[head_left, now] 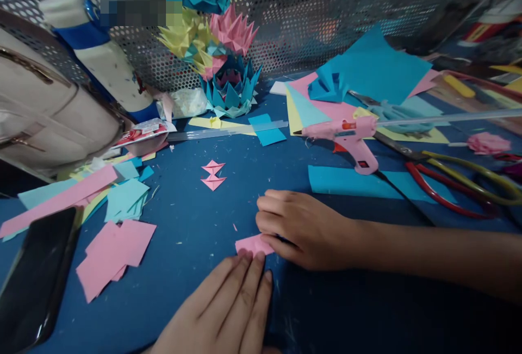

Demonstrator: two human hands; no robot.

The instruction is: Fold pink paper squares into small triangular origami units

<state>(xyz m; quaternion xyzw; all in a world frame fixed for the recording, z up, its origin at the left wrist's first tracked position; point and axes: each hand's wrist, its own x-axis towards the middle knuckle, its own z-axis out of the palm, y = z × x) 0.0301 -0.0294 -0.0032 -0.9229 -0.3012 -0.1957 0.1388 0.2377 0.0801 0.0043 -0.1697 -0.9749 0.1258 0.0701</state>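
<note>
A small folded piece of pink paper (253,244) lies on the dark blue tabletop in front of me. My left hand (228,305) comes in from the bottom with its fingers stretched flat, the fingertips pressing on the paper's near edge. At the right end of the same paper is my right hand (304,229), its fingers curled in and its thumb against the paper. Farther back sit two folded pink paper pieces (213,181), one behind the other. To the left lies a loose pile of pink paper squares (116,253).
A pink hot glue gun (346,135), scissors with red and yellow handles (452,180) and a blue paper strip (371,182) lie right. Folded paper flowers (228,87) stand behind. At left are a phone (38,272), light-blue squares (127,199), a bottle (106,60) and a bag (49,109).
</note>
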